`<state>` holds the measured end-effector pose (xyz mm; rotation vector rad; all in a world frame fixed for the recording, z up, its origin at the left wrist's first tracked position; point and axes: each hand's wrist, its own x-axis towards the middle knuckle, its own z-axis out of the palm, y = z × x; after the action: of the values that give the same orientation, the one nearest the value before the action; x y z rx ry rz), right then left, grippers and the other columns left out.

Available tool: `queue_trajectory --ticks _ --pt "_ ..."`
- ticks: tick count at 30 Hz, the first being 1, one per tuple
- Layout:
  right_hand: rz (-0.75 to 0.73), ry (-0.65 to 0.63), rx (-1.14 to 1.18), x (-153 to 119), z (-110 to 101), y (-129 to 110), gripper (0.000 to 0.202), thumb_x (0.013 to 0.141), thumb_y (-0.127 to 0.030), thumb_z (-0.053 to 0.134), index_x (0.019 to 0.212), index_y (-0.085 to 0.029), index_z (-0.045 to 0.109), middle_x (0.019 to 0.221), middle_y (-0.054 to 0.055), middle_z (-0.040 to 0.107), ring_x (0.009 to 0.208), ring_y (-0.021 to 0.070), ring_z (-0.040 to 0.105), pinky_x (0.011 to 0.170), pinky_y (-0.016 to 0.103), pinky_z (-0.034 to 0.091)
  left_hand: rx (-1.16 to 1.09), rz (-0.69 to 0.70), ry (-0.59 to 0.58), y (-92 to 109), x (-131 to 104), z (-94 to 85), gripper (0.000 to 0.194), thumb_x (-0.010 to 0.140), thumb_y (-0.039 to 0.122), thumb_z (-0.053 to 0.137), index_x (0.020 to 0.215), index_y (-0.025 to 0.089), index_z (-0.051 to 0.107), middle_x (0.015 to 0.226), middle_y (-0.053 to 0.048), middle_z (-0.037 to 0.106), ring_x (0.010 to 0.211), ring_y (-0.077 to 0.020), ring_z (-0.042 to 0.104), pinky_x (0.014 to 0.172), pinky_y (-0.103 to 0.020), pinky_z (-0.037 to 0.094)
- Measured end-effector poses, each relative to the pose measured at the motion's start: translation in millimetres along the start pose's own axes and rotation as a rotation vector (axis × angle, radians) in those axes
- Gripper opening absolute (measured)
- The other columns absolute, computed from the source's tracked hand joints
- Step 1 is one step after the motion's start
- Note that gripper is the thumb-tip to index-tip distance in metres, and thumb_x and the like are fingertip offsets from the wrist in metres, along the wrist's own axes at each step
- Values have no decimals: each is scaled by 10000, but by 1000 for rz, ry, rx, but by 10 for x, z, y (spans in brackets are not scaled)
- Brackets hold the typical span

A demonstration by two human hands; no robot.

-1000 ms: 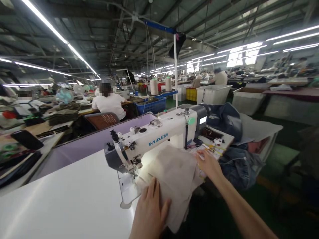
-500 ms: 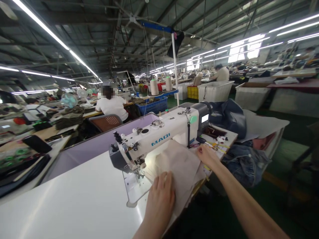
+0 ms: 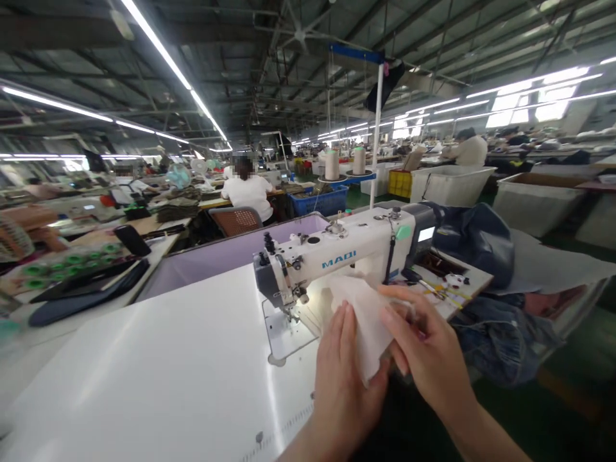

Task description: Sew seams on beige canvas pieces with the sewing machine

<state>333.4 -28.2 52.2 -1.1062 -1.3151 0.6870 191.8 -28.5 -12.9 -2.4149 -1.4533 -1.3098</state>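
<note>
A pale piece of fabric [image 3: 366, 321] is lifted at the front right of the white sewing machine [image 3: 337, 247], to the right of its needle area. My left hand [image 3: 344, 366] grips it from the near left, with fingers lying along its face and the thumb on its lower edge. From the right, my right hand [image 3: 426, 340] pinches the fabric's edge between thumb and fingers. The presser foot [image 3: 291, 314] stands over the metal plate, left of the fabric, and no cloth shows under it.
The white table [image 3: 144, 366] spreads to the left. Scissors and small tools [image 3: 433, 289] lie by the machine's right end, with jeans [image 3: 510, 340] hanging beside it. Thread cones [image 3: 332, 165] stand behind. A person in white [image 3: 248, 192] sits further back.
The fabric has been raised and turned off the machine bed. My right hand has come from the machine's right end onto the fabric. The view has swung left.
</note>
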Motion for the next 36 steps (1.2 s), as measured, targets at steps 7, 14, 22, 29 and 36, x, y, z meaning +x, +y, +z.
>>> queue_trajectory --ticks 7,14,22,29,36 --pt "21 -147 1 -80 149 82 256 895 -416 625 1028 -208 693 554 -60 515 366 78 393 377 216 333 91 -52 -39 -763 -138 -998 341 795 91 490 983 221 744 999 -71 760 937 -222 707 832 -368 602" --pt "95 -464 104 101 737 175 338 834 -366 674 1131 -204 664 550 -86 520 415 99 496 439 205 407 389 -63 196 -1034 16 -1916 231 898 196 535 1010 238 732 1121 -74 722 1053 -250 665 919 -437 569" --pt "-312 -711 -191 -68 586 590 284 767 -68 529 945 -214 695 789 -6 688 656 128 607 635 228 442 280 186 -171 -1295 -785 -2028 408 952 145 438 1296 254 628 1261 -66 718 1237 -229 639 1144 -475 441" --pt "-342 -965 -252 -173 388 601 255 646 -13 590 809 -205 633 1152 42 655 889 160 656 761 243 470 247 169 -388 -1353 -1368 -1892 374 971 221 493 1310 309 626 1226 -12 742 1097 -170 717 985 -233 561" --pt "-279 -554 -170 256 881 499 115 787 -106 603 771 -214 565 930 35 658 853 180 625 759 286 480 350 -145 -142 -1521 -548 -1909 319 996 423 485 1086 250 739 1038 -29 794 914 -214 765 852 -290 620"
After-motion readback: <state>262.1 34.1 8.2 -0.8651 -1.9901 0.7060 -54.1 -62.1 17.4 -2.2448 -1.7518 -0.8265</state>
